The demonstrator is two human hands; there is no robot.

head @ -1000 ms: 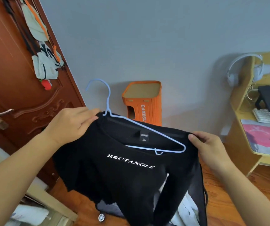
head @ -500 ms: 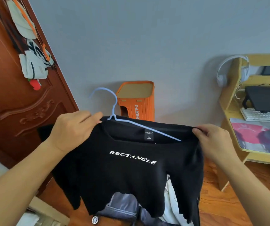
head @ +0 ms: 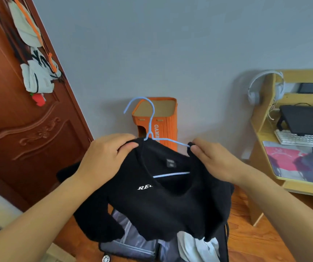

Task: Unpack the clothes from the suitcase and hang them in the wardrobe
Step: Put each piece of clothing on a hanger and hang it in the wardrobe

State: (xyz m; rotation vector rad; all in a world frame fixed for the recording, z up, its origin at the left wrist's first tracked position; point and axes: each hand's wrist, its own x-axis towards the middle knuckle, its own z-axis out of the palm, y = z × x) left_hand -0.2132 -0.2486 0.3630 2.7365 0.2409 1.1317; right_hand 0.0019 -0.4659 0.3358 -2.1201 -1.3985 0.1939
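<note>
A: Where's the sweater (head: 163,201)?

B: Mid-frame, held up in the air on a blue hanger (head: 150,129). The hook sticks up at twelve o'clock of the collar, and the lower bar shows through the neck opening. White lettering on the chest, partly folded under.

A: And the hands?

B: The left hand (head: 104,157) grips the shoulder at ten o'clock of the collar, fingers curled over the fabric. The right hand (head: 214,161) pinches the other shoulder at two o'clock, thumb against the hanger's arm.

A: Below it?

B: The suitcase (head: 133,242) lies open on the wood floor at six o'clock, pale clothes (head: 197,246) inside.

A: Around that?

B: An orange stool (head: 163,118) stands against the wall at twelve, right behind the hook. A brown door (head: 19,129) at nine, with bags hung on it. A desk (head: 265,129) at three, headphones (head: 255,87) over its corner, a keyboard (head: 302,138) on top.
</note>
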